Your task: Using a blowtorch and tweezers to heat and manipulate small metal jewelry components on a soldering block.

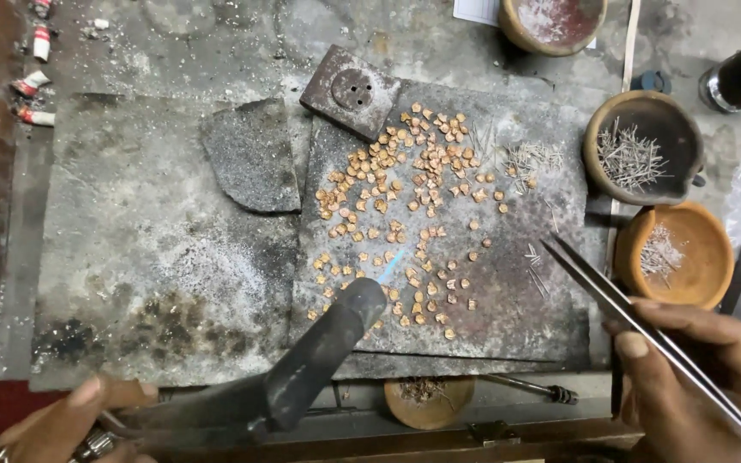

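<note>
My left hand [70, 424] at the bottom left grips a dark gas torch [319, 351]. Its nozzle points up and right, and a small blue flame [392, 264] plays over several small copper-coloured pieces [405, 180] scattered on a dark slate slab [516, 309]. My right hand [696, 386] at the bottom right holds long metal tweezers [619, 300]. Their tips reach up-left to the slab's right part, near a few thin wire bits [535, 257]. Nothing shows between the tweezer tips.
A dark clay bowl [641, 146] and an orange clay bowl [675, 253], both holding thin wire pieces, stand at the right. A small square metal block [351, 91] lies at the slab's top. Another bowl [552, 21] sits behind; a curved slate shard [250, 154] lies left.
</note>
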